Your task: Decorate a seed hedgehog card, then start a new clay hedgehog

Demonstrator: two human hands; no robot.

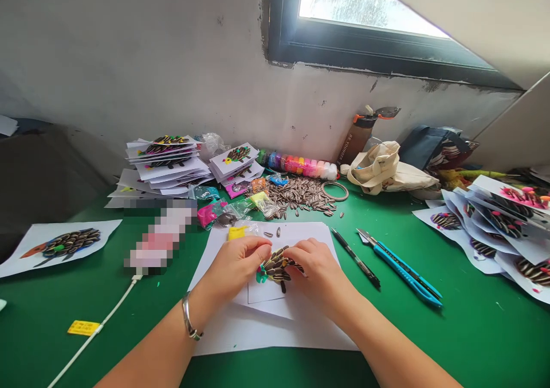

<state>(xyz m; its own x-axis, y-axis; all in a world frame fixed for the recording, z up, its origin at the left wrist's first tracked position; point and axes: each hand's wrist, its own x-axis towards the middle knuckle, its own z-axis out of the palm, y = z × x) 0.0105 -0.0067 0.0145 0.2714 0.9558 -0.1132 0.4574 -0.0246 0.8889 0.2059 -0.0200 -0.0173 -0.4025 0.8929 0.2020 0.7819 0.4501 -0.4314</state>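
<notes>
A small animal figure (277, 266) made of striped sunflower seeds, with green clay at its left end, sits on a small white card (262, 292). The card rests on larger white sheets (240, 325). At the figure's upper left, my left hand (234, 262) has thumb and forefinger pinched together; anything between them is hidden. My right hand (315, 267) curls its fingers over the figure's right side, closed on its seeds, with the fingertips partly hidden. Two loose sunflower seeds (278, 232) lie just above, beside a yellow clay packet (236, 233).
Behind stand a sunflower-seed pile (296, 196), a tape ring (335, 191), clay tubs (301, 165) and stacked cards (167, 173). A pen (356, 258) and blue cutter (404, 273) lie right, more cards (494, 222) farther right. Left are a finished card (64, 246) and a white cable (97, 332).
</notes>
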